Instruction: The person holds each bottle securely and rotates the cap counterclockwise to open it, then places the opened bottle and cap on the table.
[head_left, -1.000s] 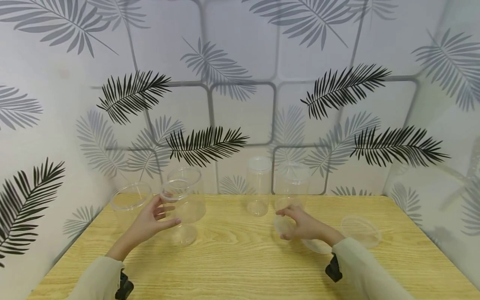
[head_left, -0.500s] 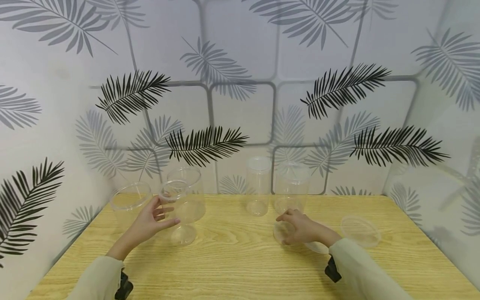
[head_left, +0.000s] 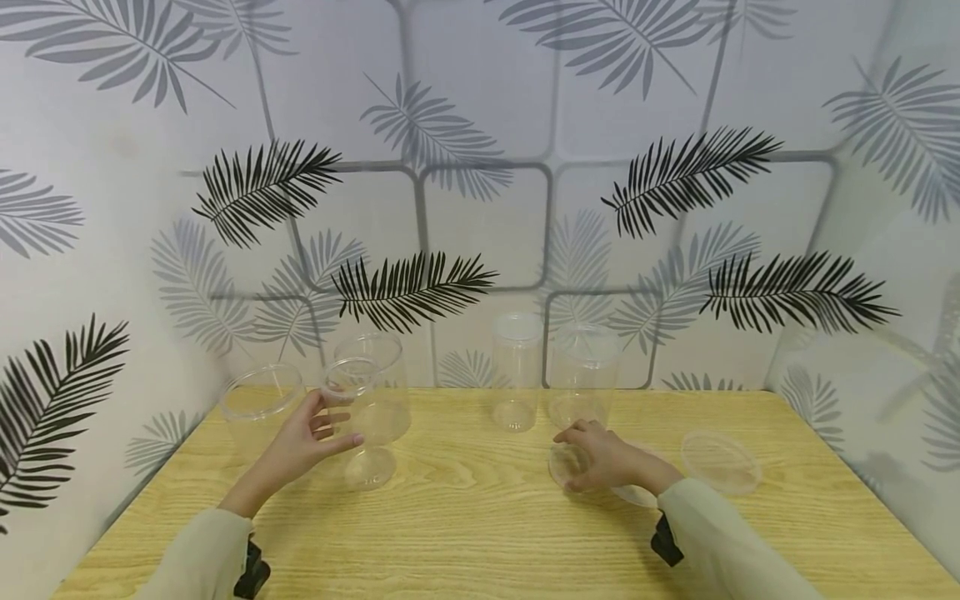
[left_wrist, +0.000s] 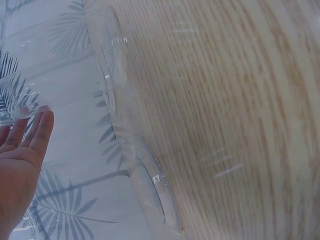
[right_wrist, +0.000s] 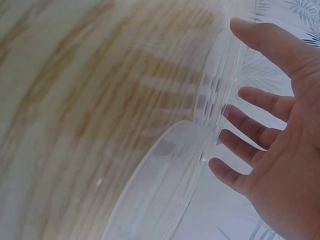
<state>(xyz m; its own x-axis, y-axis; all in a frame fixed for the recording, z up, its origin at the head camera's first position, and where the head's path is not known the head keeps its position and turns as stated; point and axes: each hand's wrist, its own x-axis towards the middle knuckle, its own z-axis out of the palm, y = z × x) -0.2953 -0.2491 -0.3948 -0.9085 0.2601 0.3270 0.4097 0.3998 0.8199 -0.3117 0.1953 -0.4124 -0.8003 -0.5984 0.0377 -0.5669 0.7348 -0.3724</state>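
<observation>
My left hand (head_left: 300,446) grips a clear plastic jar (head_left: 363,419) at the left, fingers behind it and thumb in front. The jar is upright and has no lid on its round rim. At the right, my right hand (head_left: 609,461) holds a small clear round lid (head_left: 561,467) by its edge, close over the table. In the right wrist view the thumb and spread fingers (right_wrist: 240,117) meet the rims of clear lids. The left wrist view catches only part of the left hand (left_wrist: 22,155) at its edge.
Two other lidless clear jars, one at the far left (head_left: 262,413) and one behind the held jar (head_left: 390,408), flank it. A narrow lidded jar (head_left: 516,375) and a wider one (head_left: 588,375) stand at the back. More lids (head_left: 722,462) lie right on the wooden table (head_left: 465,533).
My right thumb has drawn slightly nearer the front edge of the small lid, and the right wrist has shifted slightly left. My left hand keeps its grip on the jar, which shifts only slightly.
</observation>
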